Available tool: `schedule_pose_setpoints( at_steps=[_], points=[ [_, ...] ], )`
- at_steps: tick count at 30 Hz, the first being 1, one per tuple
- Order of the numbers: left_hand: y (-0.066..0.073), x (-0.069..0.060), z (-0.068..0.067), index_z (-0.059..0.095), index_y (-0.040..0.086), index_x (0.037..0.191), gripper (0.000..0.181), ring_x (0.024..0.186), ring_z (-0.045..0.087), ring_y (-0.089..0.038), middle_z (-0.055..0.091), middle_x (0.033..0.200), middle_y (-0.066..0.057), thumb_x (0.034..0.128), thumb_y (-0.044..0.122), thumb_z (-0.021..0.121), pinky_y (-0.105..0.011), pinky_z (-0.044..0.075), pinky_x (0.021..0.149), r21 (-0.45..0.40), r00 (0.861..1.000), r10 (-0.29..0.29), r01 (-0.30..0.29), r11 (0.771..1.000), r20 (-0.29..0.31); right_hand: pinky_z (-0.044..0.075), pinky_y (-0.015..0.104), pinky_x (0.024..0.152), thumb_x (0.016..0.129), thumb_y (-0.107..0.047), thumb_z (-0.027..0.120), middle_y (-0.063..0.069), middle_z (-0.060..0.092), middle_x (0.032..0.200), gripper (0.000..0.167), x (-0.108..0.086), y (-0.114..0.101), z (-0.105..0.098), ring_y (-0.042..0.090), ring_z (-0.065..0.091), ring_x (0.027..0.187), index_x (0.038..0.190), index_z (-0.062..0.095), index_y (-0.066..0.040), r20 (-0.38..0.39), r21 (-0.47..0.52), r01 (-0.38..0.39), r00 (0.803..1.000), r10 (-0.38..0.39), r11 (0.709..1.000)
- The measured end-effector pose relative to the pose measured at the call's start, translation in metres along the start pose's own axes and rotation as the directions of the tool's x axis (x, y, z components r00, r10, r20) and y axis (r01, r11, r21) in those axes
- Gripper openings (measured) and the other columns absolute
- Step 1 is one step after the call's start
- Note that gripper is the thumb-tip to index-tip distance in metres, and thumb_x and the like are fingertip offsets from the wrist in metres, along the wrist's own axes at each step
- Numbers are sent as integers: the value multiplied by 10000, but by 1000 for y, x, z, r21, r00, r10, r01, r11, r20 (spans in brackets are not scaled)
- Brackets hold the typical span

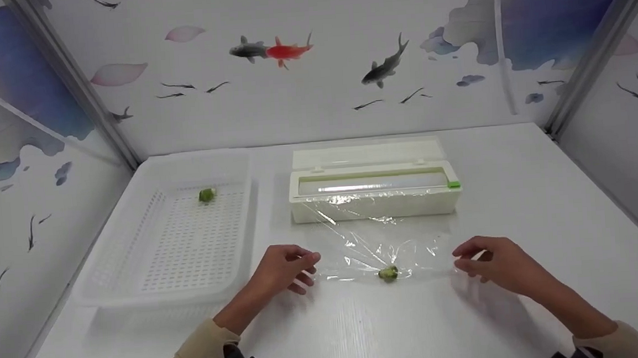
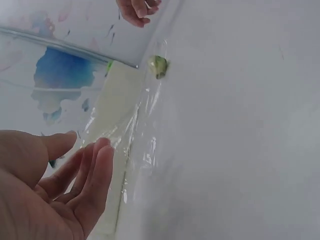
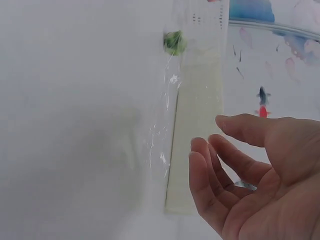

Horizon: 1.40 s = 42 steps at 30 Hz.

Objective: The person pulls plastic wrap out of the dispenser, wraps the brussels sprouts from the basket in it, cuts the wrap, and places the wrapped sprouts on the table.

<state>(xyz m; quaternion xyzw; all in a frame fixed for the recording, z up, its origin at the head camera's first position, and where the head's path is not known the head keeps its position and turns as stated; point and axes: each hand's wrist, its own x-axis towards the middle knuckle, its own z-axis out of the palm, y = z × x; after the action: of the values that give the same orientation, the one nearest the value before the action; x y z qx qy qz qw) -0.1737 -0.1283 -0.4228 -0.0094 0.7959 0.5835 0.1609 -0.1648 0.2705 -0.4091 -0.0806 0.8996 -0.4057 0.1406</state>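
A sheet of clear plastic wrap [image 1: 350,243] runs from a cream wrap dispenser box [image 1: 376,206] towards the front of the table. At the sheet's front edge sits a small green vegetable piece [image 1: 388,274]; whether the film lies over or under it, I cannot tell. My left hand [image 1: 285,268] is by the sheet's left side, fingers loosely bent. A gap shows between its thumb and fingertips in the left wrist view. Near the right side is my right hand [image 1: 498,262], its relaxed fingers [image 3: 197,172] apart from the thumb and holding nothing.
On the left stands a white perforated basket [image 1: 249,222] with another green vegetable piece [image 1: 206,195] inside. The dispenser's lid [image 1: 368,154] is raised at the back, and a green slider [image 1: 453,184] sits at its right end. Printed panels enclose the white table.
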Motion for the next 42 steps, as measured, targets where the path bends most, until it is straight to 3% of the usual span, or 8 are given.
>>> schedule_pose_setpoints(
  at_steps=[6, 13, 21, 26, 36, 42],
  points=[
    [7, -2, 23, 675, -56, 1172, 338, 785, 761, -188, 743, 948, -122, 952, 200, 692, -359, 646, 644, -137, 986, 27, -5, 991, 164, 623, 260, 752, 938, -234, 708, 112, 691, 1059, 406, 4, -16, 15, 163, 707, 885, 1242, 640, 25, 64, 158, 49, 996, -60, 986],
    [5, 8, 54, 683, -35, 1198, 337, 758, 764, -197, 769, 958, -172, 943, 186, 698, -357, 645, 628, -202, 970, 29, 20, 979, 240, 627, 269, 755, 924, -181, 721, 122, 700, 1078, 361, 13, -29, 36, 168, 698, 892, 1213, 663, 29, 45, 219, 59, 996, -71, 974],
    [5, 23, 83, 711, 14, 1155, 271, 705, 767, -251, 773, 909, -180, 928, 163, 718, -354, 635, 579, -187, 973, -1, 45, 981, 230, 623, 274, 699, 883, -137, 755, 141, 709, 1045, 287, 27, -30, 57, 203, 699, 848, 1120, 707, 18, 21, 198, 88, 995, -94, 976],
    [4, 29, 95, 729, 48, 1109, 225, 573, 724, -196, 767, 840, -180, 904, 142, 735, -340, 619, 521, -167, 976, -20, 57, 984, 216, 619, 279, 663, 860, -112, 776, 159, 707, 1021, 248, 33, -31, 66, 184, 693, 777, 1075, 722, -2, 21, 175, 109, 993, -115, 979],
    [6, 39, 101, 764, 79, 1021, 127, 504, 673, -141, 760, 756, -128, 904, 113, 728, -294, 595, 478, -32, 979, -40, 47, 998, 199, 551, 281, 638, 819, -69, 782, 95, 724, 973, 166, 45, -33, 76, 169, 652, 791, 983, 761, -82, 12, 77, 104, 994, -105, 992],
    [6, 42, 100, 756, 56, 996, 113, 485, 666, -131, 754, 737, -136, 909, 124, 728, -295, 591, 467, -26, 979, -25, 31, 999, 203, 557, 274, 606, 813, -72, 792, 124, 730, 958, 154, 51, -35, 78, 178, 665, 793, 962, 757, -56, -1, 62, 121, 993, -121, 991]
  ],
)
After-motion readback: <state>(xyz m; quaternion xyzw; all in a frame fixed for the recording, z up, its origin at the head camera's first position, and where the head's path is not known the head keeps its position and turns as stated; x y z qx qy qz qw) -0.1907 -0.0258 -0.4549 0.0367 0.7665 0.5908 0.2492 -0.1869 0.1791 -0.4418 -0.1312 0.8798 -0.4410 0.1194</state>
